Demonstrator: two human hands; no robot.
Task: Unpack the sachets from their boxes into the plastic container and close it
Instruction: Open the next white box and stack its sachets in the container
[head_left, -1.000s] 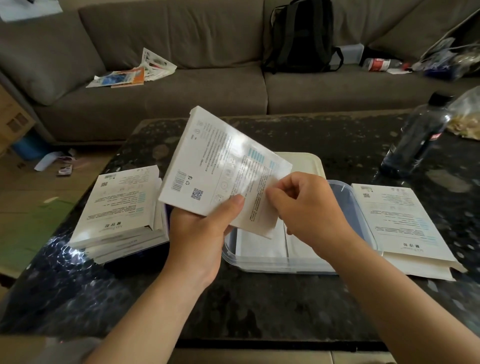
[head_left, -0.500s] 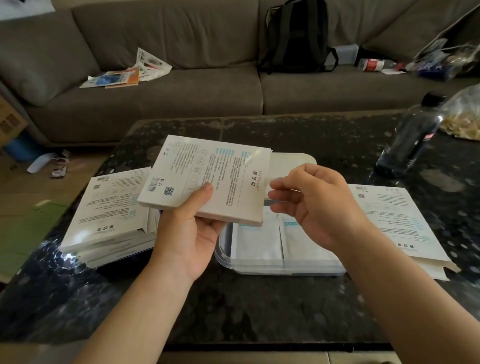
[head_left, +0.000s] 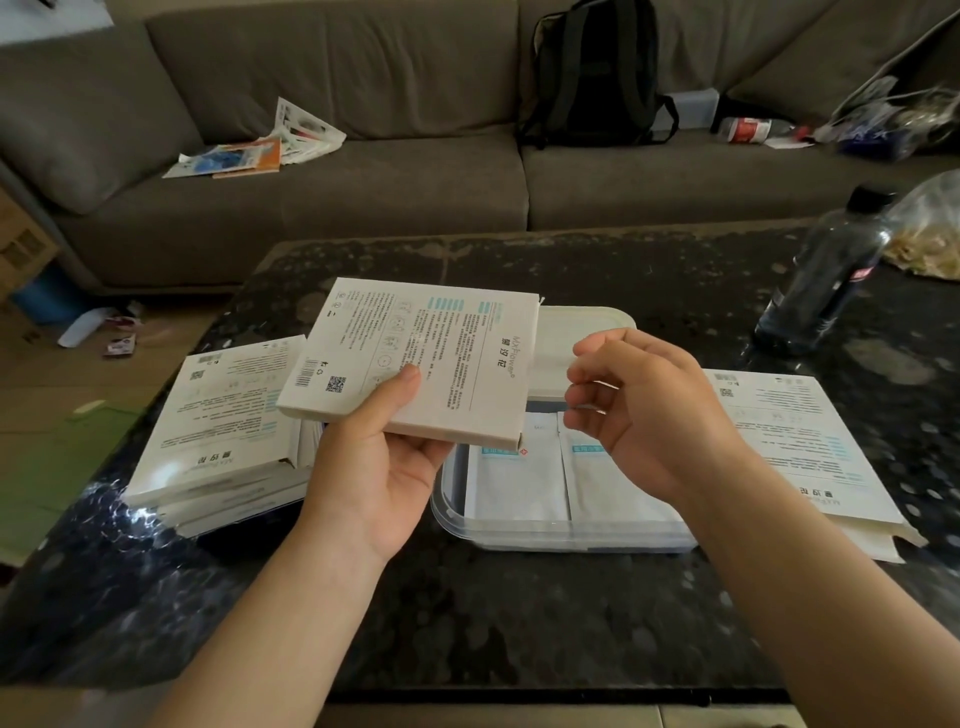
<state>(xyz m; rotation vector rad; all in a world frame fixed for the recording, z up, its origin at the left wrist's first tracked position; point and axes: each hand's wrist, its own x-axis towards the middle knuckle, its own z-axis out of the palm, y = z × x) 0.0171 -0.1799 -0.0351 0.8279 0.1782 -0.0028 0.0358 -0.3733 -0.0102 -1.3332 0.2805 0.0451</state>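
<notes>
My left hand (head_left: 382, 457) grips a flat white sachet box (head_left: 415, 358) from below, thumb on its printed face, holding it level above the table. My right hand (head_left: 639, 410) hovers just right of the box's end, fingers loosely curled and holding nothing. Below them sits the clear plastic container (head_left: 561, 535) with white sachets (head_left: 519, 478) lying flat inside. Its white lid (head_left: 582, 332) lies behind it, partly hidden by the box. A stack of white boxes (head_left: 223, 431) lies at the left; an opened flat box (head_left: 800, 447) lies at the right.
The dark speckled table (head_left: 519, 613) carries a dark plastic bottle (head_left: 826, 275) and a clear bag (head_left: 930, 234) at the far right. Behind stands a grey sofa (head_left: 363, 197) with papers (head_left: 260, 150) and a black backpack (head_left: 592, 73).
The box was tilted up with my right hand pinching at its end; my left hand has lowered it flat, and my right hand has come off it and loosened.
</notes>
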